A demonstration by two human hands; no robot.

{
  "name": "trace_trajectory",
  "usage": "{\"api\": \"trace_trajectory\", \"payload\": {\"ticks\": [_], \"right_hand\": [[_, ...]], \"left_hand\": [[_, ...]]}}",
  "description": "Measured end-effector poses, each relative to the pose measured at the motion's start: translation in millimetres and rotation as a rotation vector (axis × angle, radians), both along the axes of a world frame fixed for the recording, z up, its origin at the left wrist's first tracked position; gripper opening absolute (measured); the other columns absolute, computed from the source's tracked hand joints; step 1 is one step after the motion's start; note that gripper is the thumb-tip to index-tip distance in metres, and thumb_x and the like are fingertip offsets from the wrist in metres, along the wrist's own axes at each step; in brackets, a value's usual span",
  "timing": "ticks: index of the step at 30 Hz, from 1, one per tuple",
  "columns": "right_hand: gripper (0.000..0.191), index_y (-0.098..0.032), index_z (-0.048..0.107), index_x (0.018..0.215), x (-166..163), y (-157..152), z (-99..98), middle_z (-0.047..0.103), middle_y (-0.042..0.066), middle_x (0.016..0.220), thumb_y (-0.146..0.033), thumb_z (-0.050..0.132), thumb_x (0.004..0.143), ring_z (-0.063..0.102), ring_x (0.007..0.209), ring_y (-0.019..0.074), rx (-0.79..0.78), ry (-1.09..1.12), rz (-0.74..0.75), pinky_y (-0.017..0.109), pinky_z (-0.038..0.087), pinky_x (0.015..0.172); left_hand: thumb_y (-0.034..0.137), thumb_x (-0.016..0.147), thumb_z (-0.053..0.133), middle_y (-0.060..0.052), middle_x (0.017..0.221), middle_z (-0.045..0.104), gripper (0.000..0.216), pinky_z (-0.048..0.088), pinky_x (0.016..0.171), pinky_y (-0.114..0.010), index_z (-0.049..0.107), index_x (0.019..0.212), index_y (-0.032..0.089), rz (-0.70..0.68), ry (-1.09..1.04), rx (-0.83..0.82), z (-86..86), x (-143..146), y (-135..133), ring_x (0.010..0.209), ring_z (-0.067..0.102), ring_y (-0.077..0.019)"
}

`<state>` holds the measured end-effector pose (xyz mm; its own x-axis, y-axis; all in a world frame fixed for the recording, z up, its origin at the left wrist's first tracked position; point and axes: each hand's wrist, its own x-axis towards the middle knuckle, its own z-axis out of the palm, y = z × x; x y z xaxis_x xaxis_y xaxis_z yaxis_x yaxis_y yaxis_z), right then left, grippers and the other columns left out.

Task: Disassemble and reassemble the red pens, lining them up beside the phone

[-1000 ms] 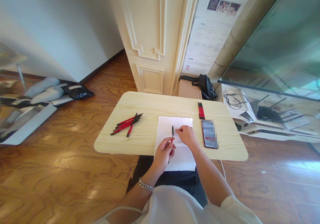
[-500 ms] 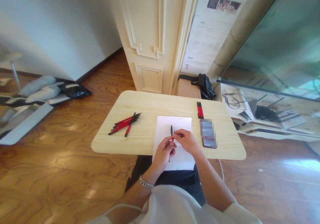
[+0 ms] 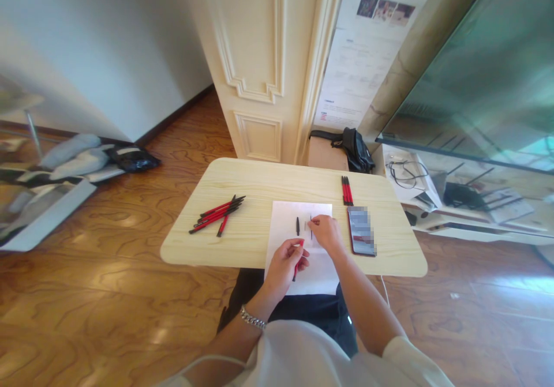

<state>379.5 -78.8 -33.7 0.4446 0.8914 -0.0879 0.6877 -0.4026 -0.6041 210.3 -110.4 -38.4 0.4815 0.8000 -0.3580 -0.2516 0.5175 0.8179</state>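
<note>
My left hand (image 3: 283, 263) has its grip pinched on the red pen barrel (image 3: 295, 270) over the white paper (image 3: 285, 217); my right hand (image 3: 325, 232) pinches the thin refill (image 3: 310, 228), beside the black cap (image 3: 298, 225) lying on the paper

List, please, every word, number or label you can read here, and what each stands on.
No text is readable.
Wall poster: printed lines, too small to read.
Phone screen: blurred out.
Red pen barrel in the left hand, thin refill in the right hand: no print legible.
Loose pens on the table: none legible.
</note>
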Motion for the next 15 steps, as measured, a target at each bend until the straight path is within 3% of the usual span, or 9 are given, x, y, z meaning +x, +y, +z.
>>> {"api": "trace_trajectory", "payload": {"ticks": [3,5,11,15], "right_hand": [[0.022,-0.018,0.070,0.081,-6,-2,-0.5,0.071,0.008,0.078,-0.037,0.060,0.076,0.062,0.074,0.0194,0.027,-0.037,-0.023,0.027,0.040,0.066],[0.026,-0.018,0.069,0.080,-8,-8,1.2,0.070,0.006,0.075,-0.040,0.056,0.079,0.061,0.070,0.0176,0.091,0.050,-0.036,0.027,0.040,0.064],[0.038,-0.015,0.066,0.091,-25,-37,2.1,0.066,0.005,0.073,-0.048,0.052,0.081,0.056,0.056,0.0128,0.173,0.877,-0.018,0.024,0.040,0.049],[0.040,-0.013,0.065,0.092,-32,-47,0.0,0.056,0.000,0.054,-0.049,0.058,0.077,0.046,0.042,0.0103,0.189,1.207,-0.039,0.023,0.036,0.040]], "left_hand": [[0.043,0.073,0.069,-0.004,0.074,0.065,0.038,0.049,0.058,-0.026,0.053,0.096,0.016,0.018,-0.018,-0.062,5.1,0,0,0.062,0.064,-0.0142],[0.043,0.073,0.069,-0.004,0.075,0.066,0.037,0.052,0.062,-0.029,0.050,0.093,0.017,0.037,-0.033,-0.093,7.5,1,1,0.064,0.066,-0.0155],[0.043,0.072,0.069,-0.004,0.071,0.067,0.037,0.053,0.052,-0.026,0.047,0.087,0.018,0.063,-0.012,-0.166,13.4,10,4,0.058,0.067,-0.0162],[0.044,0.073,0.066,-0.003,0.070,0.067,0.036,0.047,0.042,-0.022,0.046,0.087,0.018,0.031,0.028,-0.165,18.7,15,3,0.049,0.064,-0.0149]]}}
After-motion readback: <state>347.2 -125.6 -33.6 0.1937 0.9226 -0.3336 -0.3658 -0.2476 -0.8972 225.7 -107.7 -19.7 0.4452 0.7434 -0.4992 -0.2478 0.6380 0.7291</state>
